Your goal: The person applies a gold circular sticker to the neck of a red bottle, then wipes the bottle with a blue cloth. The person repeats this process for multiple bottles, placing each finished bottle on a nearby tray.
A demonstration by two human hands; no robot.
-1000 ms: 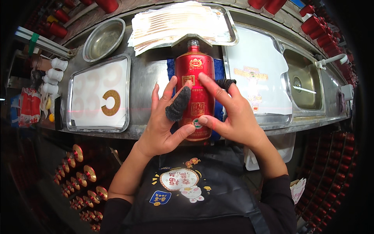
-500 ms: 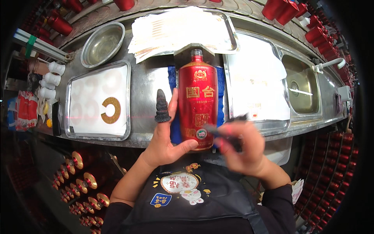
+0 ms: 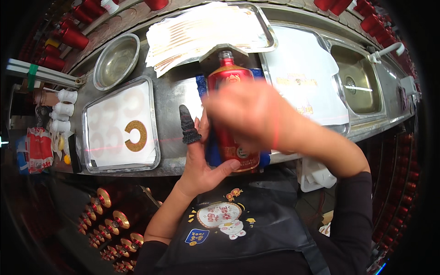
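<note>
A red bottle (image 3: 233, 73) with gold decoration and a bare glass neck lies on a blue cloth (image 3: 200, 86) at the counter's near edge. My left hand (image 3: 198, 161) steadies its lower left side, thumb pressed near the base and fingers along the side. A black knitted finger cover (image 3: 187, 123) sits on one of those fingers. Over the bottle's middle, my right hand (image 3: 247, 112) is curled and blurred by motion. It hides much of the bottle's front, and whatever it holds is out of sight. A grey angular rest (image 3: 215, 57) stands behind the bottle's neck.
Left lies a tray (image 3: 156, 137) with a gold C-shaped decal (image 3: 136, 136) on white paper; beyond it stands a metal bowl (image 3: 136, 50). Stacked decal sheets (image 3: 178, 36) lie at the back. Right are a white-sheeted tray (image 3: 293, 55) and a sink (image 3: 366, 98).
My right hand has swung up and left from beside the bottle's lower end to over its middle. The dark tool seen in it before is now hidden. My left hand stays at the bottle.
</note>
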